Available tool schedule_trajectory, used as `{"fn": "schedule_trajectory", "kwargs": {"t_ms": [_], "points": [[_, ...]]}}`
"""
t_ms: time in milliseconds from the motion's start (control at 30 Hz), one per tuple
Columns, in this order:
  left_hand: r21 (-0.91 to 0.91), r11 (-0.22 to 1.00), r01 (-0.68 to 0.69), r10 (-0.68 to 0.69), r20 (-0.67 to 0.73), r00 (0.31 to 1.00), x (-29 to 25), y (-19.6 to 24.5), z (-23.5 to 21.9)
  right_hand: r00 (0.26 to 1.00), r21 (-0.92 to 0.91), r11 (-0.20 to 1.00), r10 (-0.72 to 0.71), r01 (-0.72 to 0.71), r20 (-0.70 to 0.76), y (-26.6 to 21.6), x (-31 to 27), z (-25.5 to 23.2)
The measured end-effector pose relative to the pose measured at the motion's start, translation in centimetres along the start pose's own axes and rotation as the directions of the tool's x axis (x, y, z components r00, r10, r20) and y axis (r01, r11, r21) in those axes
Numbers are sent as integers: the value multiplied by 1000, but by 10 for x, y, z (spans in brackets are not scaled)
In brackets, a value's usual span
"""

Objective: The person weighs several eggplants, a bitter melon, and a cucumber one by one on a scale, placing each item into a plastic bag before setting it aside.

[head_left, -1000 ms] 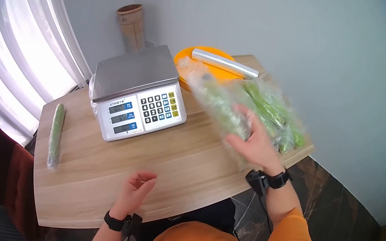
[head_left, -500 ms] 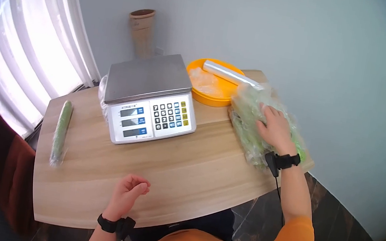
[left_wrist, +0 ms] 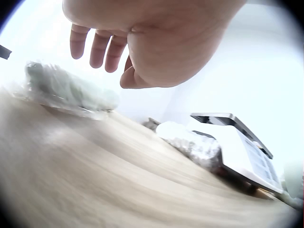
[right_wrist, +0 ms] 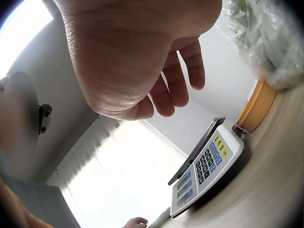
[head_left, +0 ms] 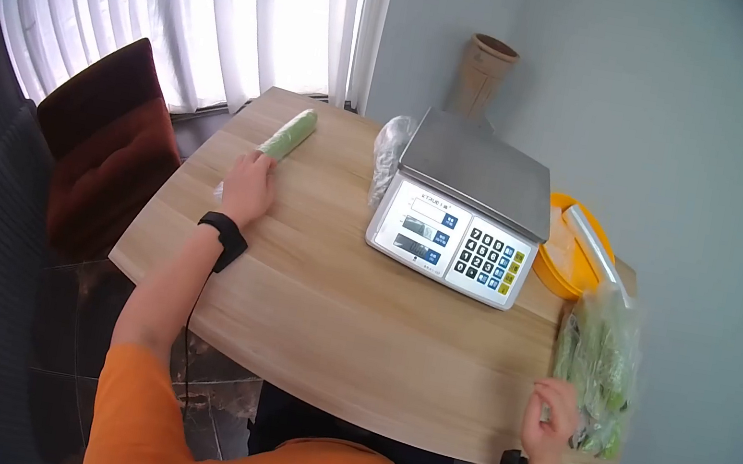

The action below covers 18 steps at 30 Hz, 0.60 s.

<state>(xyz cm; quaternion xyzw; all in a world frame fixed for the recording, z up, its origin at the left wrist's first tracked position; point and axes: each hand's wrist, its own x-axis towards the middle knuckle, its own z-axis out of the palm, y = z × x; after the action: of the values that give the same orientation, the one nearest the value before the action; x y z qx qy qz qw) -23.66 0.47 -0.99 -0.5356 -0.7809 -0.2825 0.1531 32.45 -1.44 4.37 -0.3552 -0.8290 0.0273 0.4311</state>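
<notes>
A long, pale green vegetable [head_left: 292, 134] wrapped in clear plastic lies at the left of the wooden table. My left hand [head_left: 248, 189] is over its near end in the head view. In the left wrist view, the fingers hang loosely above the table, apart from the wrapped vegetable [left_wrist: 71, 90]. My right hand [head_left: 551, 422] hovers at the table's right side with loosely curled fingers and nothing in them. Just beyond it lie bagged green vegetables [head_left: 601, 366] in clear plastic.
A white digital scale [head_left: 447, 244] with a grey metal platform stands mid-table, a crumpled plastic bag [head_left: 390, 152] at its left. Behind the bagged vegetables, an orange tray [head_left: 560, 279] holds a roll of plastic film [head_left: 597, 248]. A reddish chair [head_left: 113, 143] stands left of the table.
My right hand put the bagged vegetable onto the others, let go and drew back toward the near edge. My left hand moved left to the wrapped vegetable. The head view turned left.
</notes>
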Motion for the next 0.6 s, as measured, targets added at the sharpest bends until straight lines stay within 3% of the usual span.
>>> {"fn": "schedule_trajectory", "kwargs": {"t_ms": [133,233,333,367,400,433,500,567,600], "points": [[75,975,208,-212,48,976,18,-35,20,994,93,992,83,-89,75,-11,-9,14],[185,957,223,-262,227,938,22,-40,30,984,89,988,114,-127,138,-18,-8,15],[-299,850,435,-337,327,883,19,-31,46,969,126,976,151,-177,195,-24,-5,20],[-557,524,644,-365,537,761,16,-27,45,963,147,967,173,-206,207,-27,-3,23],[-637,84,766,-275,724,633,10,-21,40,956,169,958,194,-233,218,-28,-1,27],[-522,-363,772,-90,844,529,3,-15,35,951,212,945,196,-248,239,-28,1,31],[-456,-517,724,202,757,621,-29,10,22,938,298,911,203,-286,280,-30,2,41],[-648,-404,646,232,610,757,-58,63,-13,894,377,843,239,-385,380,-36,8,52],[-638,-402,656,269,603,751,-71,81,-23,866,407,802,253,-437,431,-39,13,58]]}}
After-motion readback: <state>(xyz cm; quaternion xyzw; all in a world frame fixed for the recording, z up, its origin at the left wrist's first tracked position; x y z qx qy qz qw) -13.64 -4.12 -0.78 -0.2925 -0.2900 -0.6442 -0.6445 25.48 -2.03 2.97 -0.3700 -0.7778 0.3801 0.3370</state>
